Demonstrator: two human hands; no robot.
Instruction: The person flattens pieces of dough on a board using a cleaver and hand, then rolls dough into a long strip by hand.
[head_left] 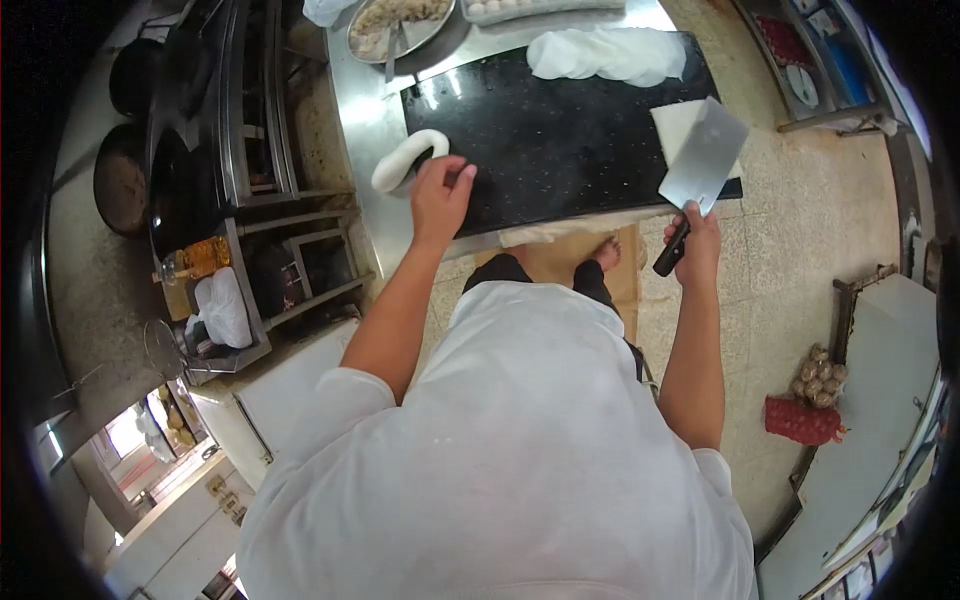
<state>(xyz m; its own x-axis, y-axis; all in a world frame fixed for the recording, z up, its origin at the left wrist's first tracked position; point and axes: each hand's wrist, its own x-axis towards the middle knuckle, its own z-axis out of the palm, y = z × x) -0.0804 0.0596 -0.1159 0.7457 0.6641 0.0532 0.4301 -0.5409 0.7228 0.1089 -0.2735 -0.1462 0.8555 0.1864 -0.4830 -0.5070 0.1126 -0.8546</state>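
Note:
A curved white roll of dough [402, 162] lies at the left edge of the black board [560, 130], partly on the metal counter. My left hand [443, 200] is just beside it, fingers loosely bent and thumb apart, with nothing visible in them. Whether the fingertips touch the dough I cannot tell. In my right hand [698, 248] is the black handle of a cleaver [706, 152]. Its broad blade is over a folded white cloth [672, 122] at the board's right edge. Along the far edge sits a long white covered bundle [605, 57], its contents hidden.
Behind the board stand a metal bowl of filling [400, 18] with a spoon in it and a tray of small pale balls [540, 5]. Pans [122, 180] and a stove are at the left. A red mesh sack [803, 420] rests by a white cabinet at the right.

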